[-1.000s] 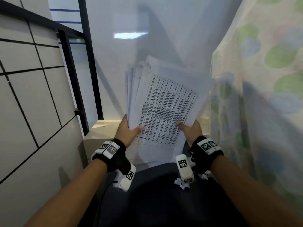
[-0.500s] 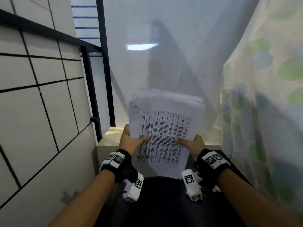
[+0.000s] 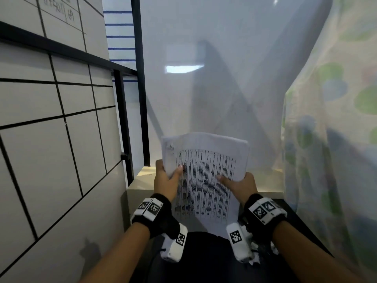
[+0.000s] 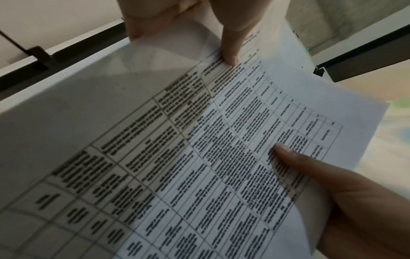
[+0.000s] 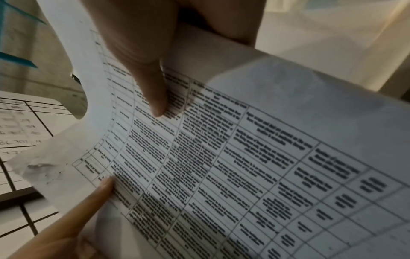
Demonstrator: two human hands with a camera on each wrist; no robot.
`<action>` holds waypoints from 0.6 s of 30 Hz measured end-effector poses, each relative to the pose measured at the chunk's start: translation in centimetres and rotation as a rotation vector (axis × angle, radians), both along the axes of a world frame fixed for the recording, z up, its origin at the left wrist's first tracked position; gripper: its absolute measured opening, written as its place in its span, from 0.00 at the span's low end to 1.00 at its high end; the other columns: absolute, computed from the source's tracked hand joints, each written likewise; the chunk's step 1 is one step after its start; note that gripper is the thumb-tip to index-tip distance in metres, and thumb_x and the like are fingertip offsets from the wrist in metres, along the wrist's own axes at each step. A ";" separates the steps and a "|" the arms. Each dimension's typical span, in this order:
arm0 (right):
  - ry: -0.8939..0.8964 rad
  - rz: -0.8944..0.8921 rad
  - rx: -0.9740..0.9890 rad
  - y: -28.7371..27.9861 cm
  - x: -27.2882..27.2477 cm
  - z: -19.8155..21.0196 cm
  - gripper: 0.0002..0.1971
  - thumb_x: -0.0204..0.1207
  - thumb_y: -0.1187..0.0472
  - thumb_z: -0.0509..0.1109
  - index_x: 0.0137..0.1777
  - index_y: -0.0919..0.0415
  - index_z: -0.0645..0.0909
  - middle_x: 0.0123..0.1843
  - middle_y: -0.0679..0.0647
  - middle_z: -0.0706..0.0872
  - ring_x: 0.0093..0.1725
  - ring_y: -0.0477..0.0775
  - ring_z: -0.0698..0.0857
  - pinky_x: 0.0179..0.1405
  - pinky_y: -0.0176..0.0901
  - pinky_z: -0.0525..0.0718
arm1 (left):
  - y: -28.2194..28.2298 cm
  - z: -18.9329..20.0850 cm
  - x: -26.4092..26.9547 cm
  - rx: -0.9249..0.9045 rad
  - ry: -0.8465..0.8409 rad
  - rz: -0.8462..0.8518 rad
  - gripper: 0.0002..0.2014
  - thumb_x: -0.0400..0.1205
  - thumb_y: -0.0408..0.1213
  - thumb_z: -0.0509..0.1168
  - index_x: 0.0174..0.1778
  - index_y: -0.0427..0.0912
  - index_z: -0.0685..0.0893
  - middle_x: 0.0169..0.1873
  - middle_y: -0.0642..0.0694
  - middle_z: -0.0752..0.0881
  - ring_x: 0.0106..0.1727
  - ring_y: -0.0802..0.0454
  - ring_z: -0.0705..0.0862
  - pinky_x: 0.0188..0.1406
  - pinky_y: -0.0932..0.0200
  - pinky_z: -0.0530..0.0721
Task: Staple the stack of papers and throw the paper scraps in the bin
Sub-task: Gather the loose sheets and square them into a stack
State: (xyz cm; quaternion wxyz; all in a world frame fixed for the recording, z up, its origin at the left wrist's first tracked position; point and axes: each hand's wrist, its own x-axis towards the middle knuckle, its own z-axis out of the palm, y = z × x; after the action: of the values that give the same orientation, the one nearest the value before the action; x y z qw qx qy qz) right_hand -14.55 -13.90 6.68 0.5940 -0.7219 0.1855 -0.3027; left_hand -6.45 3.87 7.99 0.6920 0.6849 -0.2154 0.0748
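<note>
While both hands grip it, stack of papers [image 3: 206, 174] stands upright at lower centre of head view, bottom edge toward dark surface [image 3: 204, 260]. Left hand [image 3: 165, 180] pinches left edge, thumb on printed face; right hand [image 3: 238, 184] likewise on right edge. Step judged: squaring sheets before stapling. Advice: loosen pinch, tap bottom edge level, check worn top-left corner flush. Stapler, bin not in view.
</note>
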 end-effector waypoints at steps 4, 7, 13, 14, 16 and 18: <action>0.038 0.064 0.008 0.5 -0.6 -1.4 0.22 0.65 0.65 0.80 0.59 0.70 0.82 0.51 0.60 0.87 0.48 0.56 0.85 0.47 0.42 0.85 | 0.6 -2.1 -0.5 0.061 0.054 -0.028 0.13 0.83 0.32 0.62 0.61 0.45 0.68 0.42 0.59 0.77 0.57 0.49 0.80 0.59 0.56 0.79; -0.008 0.009 0.016 0.3 -0.2 -0.6 0.21 0.66 0.65 0.79 0.58 0.72 0.83 0.49 0.62 0.87 0.49 0.57 0.85 0.51 0.45 0.83 | 0.6 -1.8 0.3 0.046 0.030 -0.032 0.14 0.83 0.30 0.62 0.62 0.44 0.70 0.45 0.58 0.80 0.46 0.61 0.82 0.49 0.69 0.81; 0.031 0.087 0.052 0.1 -0.9 -1.6 0.21 0.63 0.72 0.80 0.57 0.71 0.83 0.51 0.62 0.87 0.43 0.54 0.87 0.43 0.38 0.88 | 1.3 -3.5 0.0 0.086 0.141 -0.114 0.13 0.84 0.32 0.61 0.61 0.46 0.68 0.49 0.54 0.81 0.56 0.52 0.80 0.61 0.56 0.78; 0.010 0.077 0.059 0.2 -1.0 -1.6 0.20 0.63 0.74 0.79 0.56 0.69 0.82 0.51 0.62 0.87 0.42 0.52 0.86 0.42 0.38 0.88 | 1.4 -3.9 -0.2 0.086 0.153 -0.126 0.12 0.84 0.32 0.60 0.61 0.46 0.69 0.51 0.52 0.80 0.59 0.50 0.79 0.61 0.56 0.77; -0.083 0.015 0.059 0.0 -1.0 -0.9 0.20 0.64 0.78 0.76 0.52 0.61 0.79 0.50 0.59 0.86 0.44 0.56 0.85 0.48 0.47 0.86 | 1.5 -3.7 -0.3 0.059 0.151 -0.141 0.12 0.84 0.32 0.60 0.61 0.45 0.69 0.50 0.52 0.80 0.58 0.50 0.78 0.59 0.57 0.76; -0.169 -0.032 0.072 -0.1 -0.9 0.3 0.23 0.66 0.80 0.73 0.51 0.57 0.70 0.45 0.55 0.84 0.43 0.57 0.84 0.49 0.51 0.84 | 1.5 -2.5 0.0 0.039 0.118 -0.144 0.11 0.83 0.32 0.61 0.57 0.48 0.69 0.45 0.57 0.80 0.55 0.52 0.79 0.57 0.58 0.76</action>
State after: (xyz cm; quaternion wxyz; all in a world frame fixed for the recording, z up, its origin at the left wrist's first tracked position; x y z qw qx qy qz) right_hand -15.45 -14.05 6.97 0.6283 -0.6688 0.1571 -0.3652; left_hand -6.49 5.33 5.50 0.6936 0.6843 -0.2243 -0.0196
